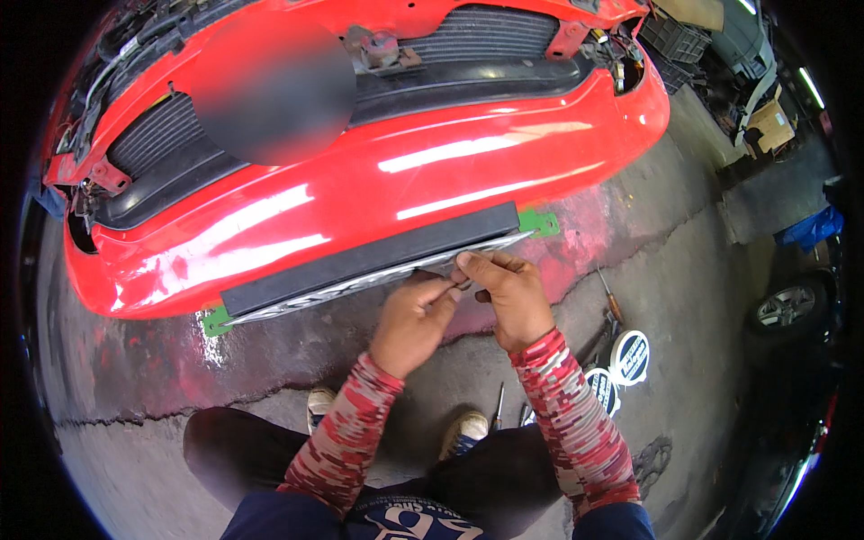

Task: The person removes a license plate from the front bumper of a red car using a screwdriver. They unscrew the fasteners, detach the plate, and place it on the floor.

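Observation:
My left hand (412, 326) and my right hand (511, 295) meet in front of the red car bumper (504, 153). The fingertips of both are pinched together around something small that I cannot make out. Just beyond them, a licence plate (346, 286) seen nearly edge-on runs along a long black bar (378, 255) at the bumper's lower front. Green brackets with holes stick out at each end, one on the right (540, 223) and one on the left (216, 321).
On the floor right of my right arm lie a screwdriver (613, 304) and two round white-rimmed covers (630, 356). Another screwdriver (499, 407) lies near my shoe (464, 434). Farther right are a car wheel (787, 307), a blue sheet (814, 228) and a cardboard box (772, 124).

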Demonstrator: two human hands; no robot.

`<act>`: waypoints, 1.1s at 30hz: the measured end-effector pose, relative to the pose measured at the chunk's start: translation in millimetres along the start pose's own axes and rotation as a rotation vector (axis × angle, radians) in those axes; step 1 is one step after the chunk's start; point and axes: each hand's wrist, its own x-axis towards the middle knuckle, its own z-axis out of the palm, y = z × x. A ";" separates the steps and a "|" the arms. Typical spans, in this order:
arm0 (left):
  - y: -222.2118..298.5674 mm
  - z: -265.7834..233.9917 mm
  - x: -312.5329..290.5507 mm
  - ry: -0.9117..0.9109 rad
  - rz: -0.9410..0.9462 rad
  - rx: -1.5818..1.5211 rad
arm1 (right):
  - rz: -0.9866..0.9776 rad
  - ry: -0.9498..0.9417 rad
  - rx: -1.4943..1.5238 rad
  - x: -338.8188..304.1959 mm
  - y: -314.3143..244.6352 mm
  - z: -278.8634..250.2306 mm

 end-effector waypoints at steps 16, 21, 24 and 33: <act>17.8 78.2 0.6 0.507 -0.020 -0.613 | -0.305 0.128 -0.311 -0.8 2.4 2.8; 21.7 70.7 0.3 0.479 -0.004 -0.649 | -0.491 0.150 -0.547 -4.1 0.5 -2.2; 27.8 70.0 1.0 0.446 -0.115 -0.927 | -0.668 0.182 -0.713 -9.9 -9.9 -9.5; 15.5 48.9 5.0 -0.133 -0.408 -1.638 | -0.023 0.252 -0.014 -11.5 -15.9 -45.4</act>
